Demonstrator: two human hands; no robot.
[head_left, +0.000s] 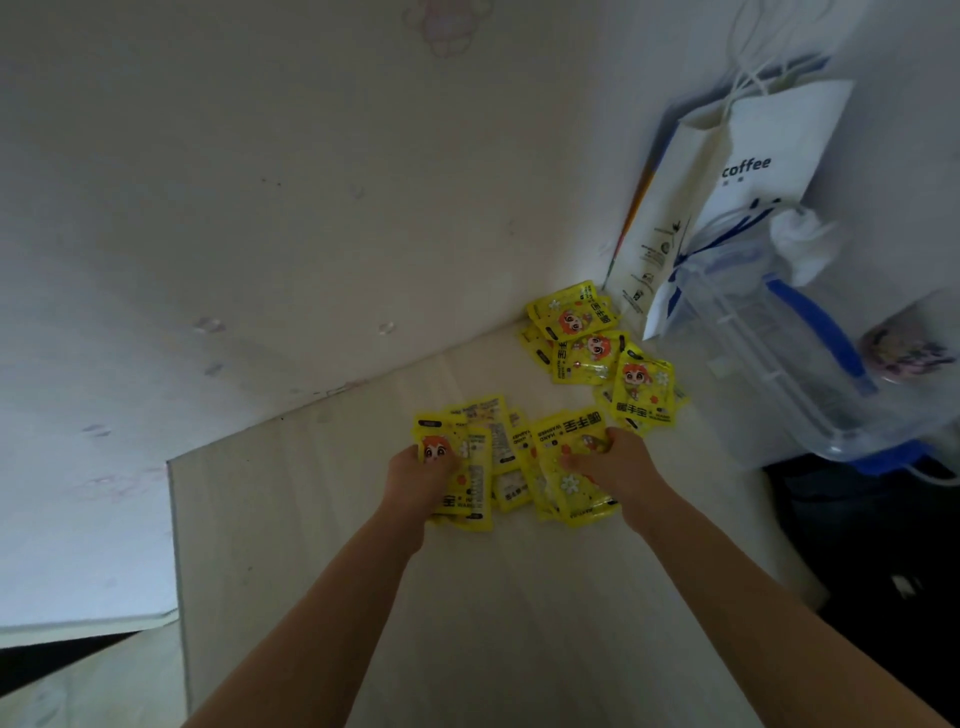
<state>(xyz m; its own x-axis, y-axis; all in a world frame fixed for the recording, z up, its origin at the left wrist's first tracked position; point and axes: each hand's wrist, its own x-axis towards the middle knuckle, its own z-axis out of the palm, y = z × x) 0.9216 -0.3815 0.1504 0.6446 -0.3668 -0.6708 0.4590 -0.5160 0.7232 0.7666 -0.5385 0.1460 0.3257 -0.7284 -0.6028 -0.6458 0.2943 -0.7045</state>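
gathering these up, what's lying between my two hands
Head view: more yellow packets, overlapping on the table, fill the gap between the left hand and right hand.

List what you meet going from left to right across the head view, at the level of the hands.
left hand, gripping yellow packets → right hand, gripping more of them → clear container with blue handle → patterned cup
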